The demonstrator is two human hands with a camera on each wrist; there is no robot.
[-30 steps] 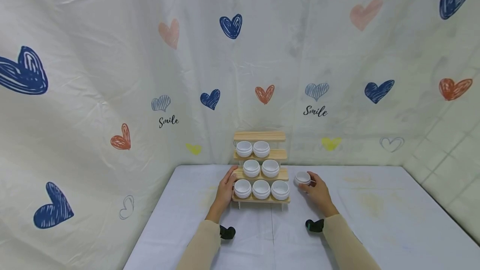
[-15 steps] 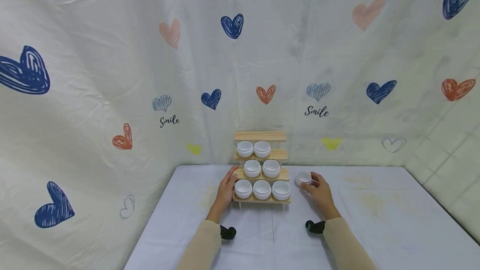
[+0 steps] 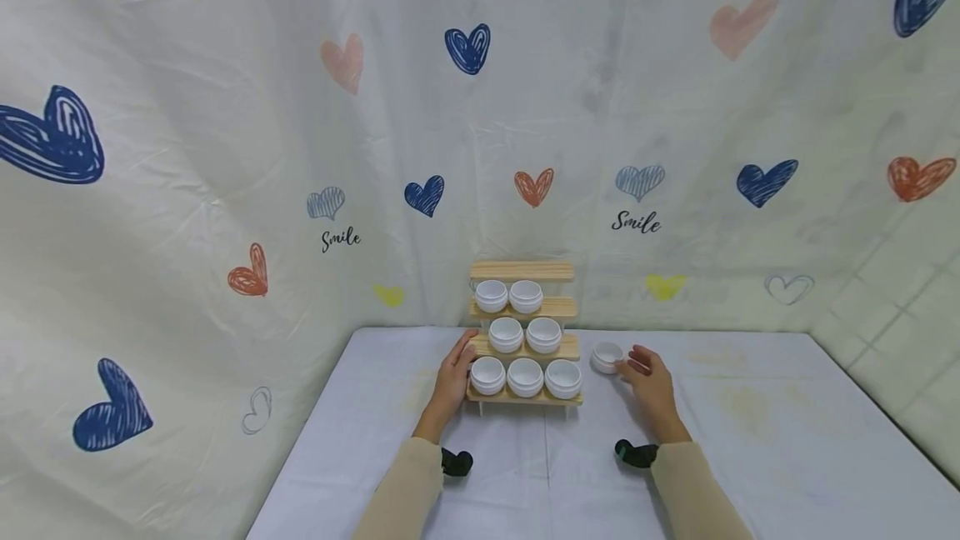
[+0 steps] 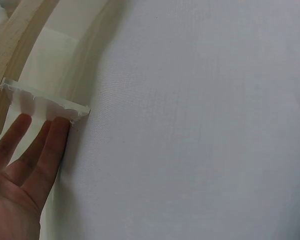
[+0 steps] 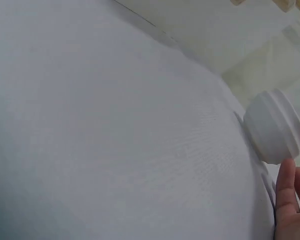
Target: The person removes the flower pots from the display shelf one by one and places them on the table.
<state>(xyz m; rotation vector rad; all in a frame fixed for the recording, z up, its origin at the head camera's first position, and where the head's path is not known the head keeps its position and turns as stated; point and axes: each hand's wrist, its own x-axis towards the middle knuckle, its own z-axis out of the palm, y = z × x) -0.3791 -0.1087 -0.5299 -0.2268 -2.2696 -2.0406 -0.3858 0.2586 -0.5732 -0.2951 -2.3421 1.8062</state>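
Observation:
A wooden tiered stand [image 3: 522, 272] with clear supports bears several small white bowls [image 3: 525, 377] on its three lower steps. My left hand [image 3: 450, 382] is at the stand's left side; in the left wrist view its straight fingers [image 4: 48, 152] touch the translucent side support [image 4: 44, 102]. Right of the stand, a single white bowl [image 3: 607, 358] sits upright on the table. My right hand [image 3: 652, 390] is just right of that bowl, fingers loosely bent and not around it. In the right wrist view a fingertip is right at the rim of the bowl [image 5: 271, 127].
A white cloth covers the table [image 3: 750, 440]. Behind it hangs a pale curtain [image 3: 570, 107] printed with hearts and the word Smile. Dark wrist straps [image 3: 636, 454] show at both cuffs.
My right hand has loosened its fingers from the single bowl and drawn slightly right; the bowl stays on the table. The left hand keeps its place on the stand.

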